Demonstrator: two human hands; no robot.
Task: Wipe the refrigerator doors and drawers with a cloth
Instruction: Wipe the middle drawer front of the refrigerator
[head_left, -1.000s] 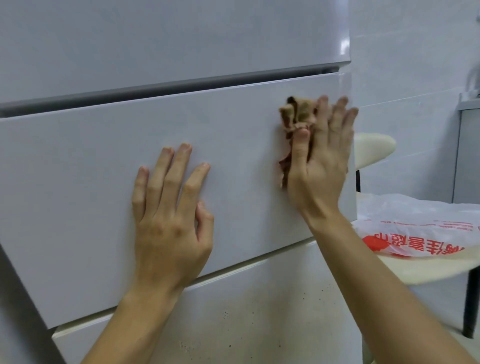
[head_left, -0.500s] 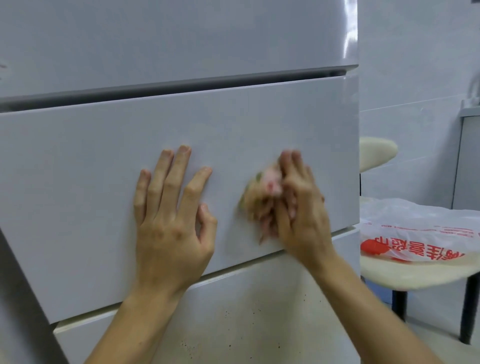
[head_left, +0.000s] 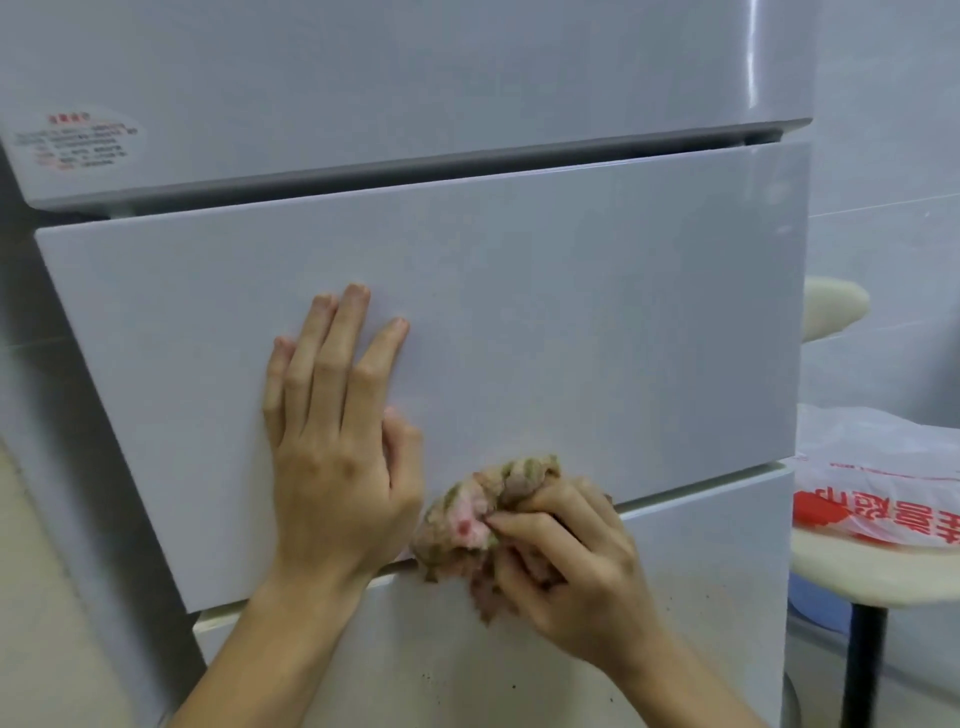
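Left hand: I see the left hand flat, fingers straight and slightly spread, palm pressing the glossy white rectangular middle drawer front
Right hand: the right hand curls its fingers round the crumpled tan-and-pink cloth
Cloth: bunched at that drawer's lower edge, just beside the left thumb
Count: I count two hands, one cloth, one smooth white upper door, one speckled lower drawer front
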